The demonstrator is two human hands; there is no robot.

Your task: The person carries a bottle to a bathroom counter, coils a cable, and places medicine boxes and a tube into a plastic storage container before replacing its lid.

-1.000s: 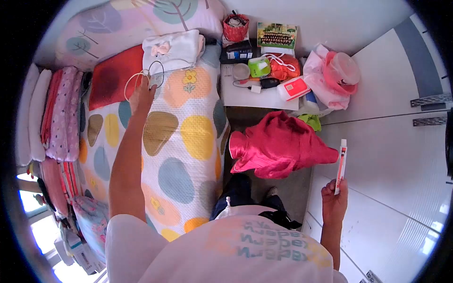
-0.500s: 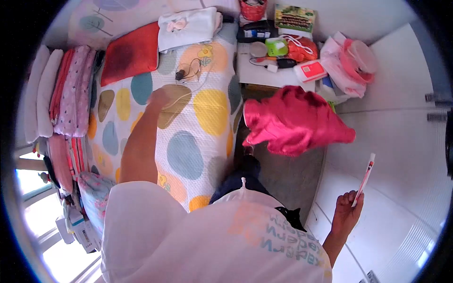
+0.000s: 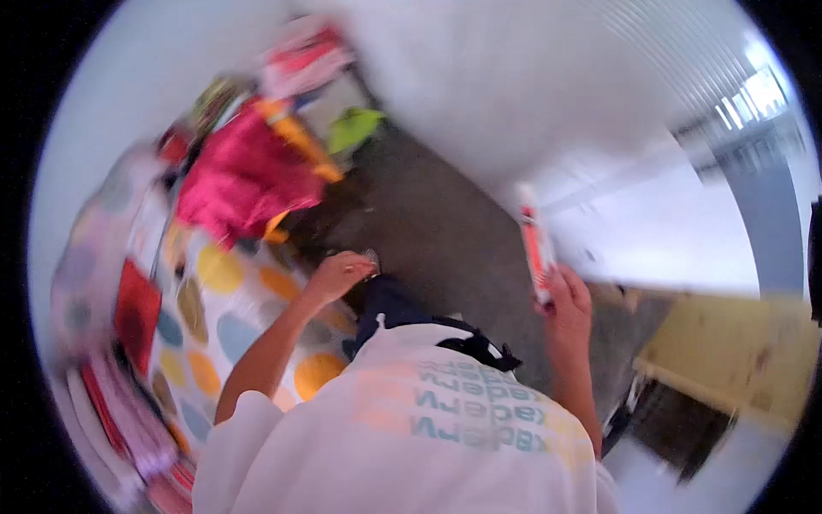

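Upright in my right hand (image 3: 565, 300) is a slim white and red packet (image 3: 534, 244), gripped near its lower end and slightly blurred. My left hand (image 3: 344, 272) is in front of my body, beside the bed's edge and above my foot; its fingers look curled, and whether anything is in them cannot be made out. Beyond my left hand, a crumpled dark pink cloth (image 3: 248, 176) lies at the far end of the bed with the spotted cover (image 3: 231, 330).
Folded textiles (image 3: 111, 420) and a red cushion (image 3: 137, 313) are at the left. A green item (image 3: 353, 128) and a pink and white bag (image 3: 306, 56) stand at the back. White cabinet doors (image 3: 651, 223) and a yellowish wooden surface (image 3: 728, 351) are at the right.
The view has turned to the right. My left hand has moved from over the bed to in front of my body. The packet remains in my right hand, now more in front of me.
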